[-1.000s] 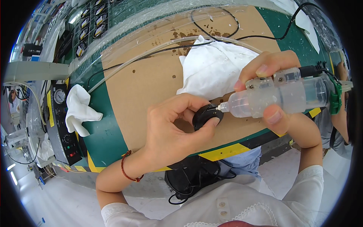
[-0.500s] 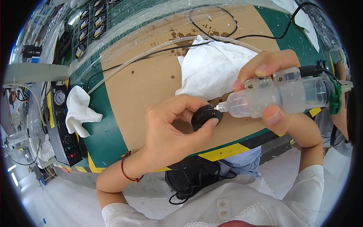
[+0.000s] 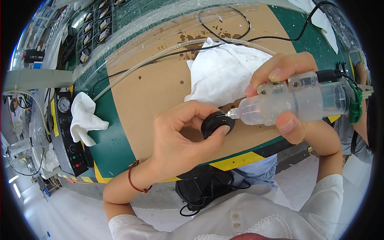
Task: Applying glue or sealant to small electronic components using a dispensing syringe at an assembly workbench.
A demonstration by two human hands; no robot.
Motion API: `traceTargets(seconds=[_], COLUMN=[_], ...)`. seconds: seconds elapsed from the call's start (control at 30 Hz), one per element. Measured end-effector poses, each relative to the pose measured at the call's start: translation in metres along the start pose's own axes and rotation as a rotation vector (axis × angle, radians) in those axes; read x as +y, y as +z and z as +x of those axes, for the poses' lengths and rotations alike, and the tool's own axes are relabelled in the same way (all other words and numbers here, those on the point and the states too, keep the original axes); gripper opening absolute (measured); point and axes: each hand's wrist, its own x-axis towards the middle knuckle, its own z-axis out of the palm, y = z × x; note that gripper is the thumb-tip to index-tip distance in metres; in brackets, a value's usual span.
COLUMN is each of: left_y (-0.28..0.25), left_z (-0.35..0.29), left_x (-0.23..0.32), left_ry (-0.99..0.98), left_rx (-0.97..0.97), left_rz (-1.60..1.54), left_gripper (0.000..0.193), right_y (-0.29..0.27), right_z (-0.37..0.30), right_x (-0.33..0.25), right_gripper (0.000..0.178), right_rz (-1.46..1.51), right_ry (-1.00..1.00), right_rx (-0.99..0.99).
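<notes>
Between the thumb and fingers of my left hand (image 3: 182, 134) is a small round black part (image 3: 212, 125), tilted on its edge. My right hand (image 3: 290, 96) is wrapped round a clear glue dispensing syringe (image 3: 280, 103) that lies nearly level. The syringe's thin needle tip (image 3: 224, 115) points left and meets the upper rim of the black part; whether it touches cannot be made out. A green cap (image 3: 355, 100) with a tube closes the syringe's right end. Behind both hands a crumpled white cloth (image 3: 224, 72) lies on the brown cardboard (image 3: 160, 94).
A black dispenser controller (image 3: 68, 132) with a round gauge stands at the left. Beside it on the green mat (image 3: 106, 146) lies another white cloth (image 3: 86, 118). A black cable (image 3: 276, 39) and a clear hose cross the cardboard. Trays with several dark round parts (image 3: 104, 28) stand at the far left.
The black part and the syringe have shifted very slightly to the left together. Both hands keep the same grip.
</notes>
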Motion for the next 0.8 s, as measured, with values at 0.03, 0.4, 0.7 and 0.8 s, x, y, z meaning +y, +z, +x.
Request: traceTargets(seconds=[0.03, 0.4, 0.7, 0.8], left_y=[-0.0002, -0.0011, -0.0013, -0.0009], left_z=[-0.0002, 0.0017, 0.0020, 0.0020], left_x=[0.0000, -0.0007, -0.0039, -0.0036], left_ry=[-0.011, 0.014, 0.055, 0.064], left_rx=[-0.003, -0.004, -0.027, -0.026], left_rz=[0.003, -0.016, -0.035, -0.032], left_gripper=[0.016, 0.015, 0.017, 0.017], right_y=[0.0001, 0.0013, 0.0019, 0.0007], right_z=[-0.0003, 0.0010, 0.0002, 0.0012], right_x=[0.0004, 0.0020, 0.0033, 0.0043], right_gripper=[0.047, 0.046, 0.046, 0.046], right_rz=[0.001, 0.014, 0.030, 0.037], right_ry=[0.000, -0.012, -0.035, -0.065], right_rx=[0.001, 0.012, 0.015, -0.002])
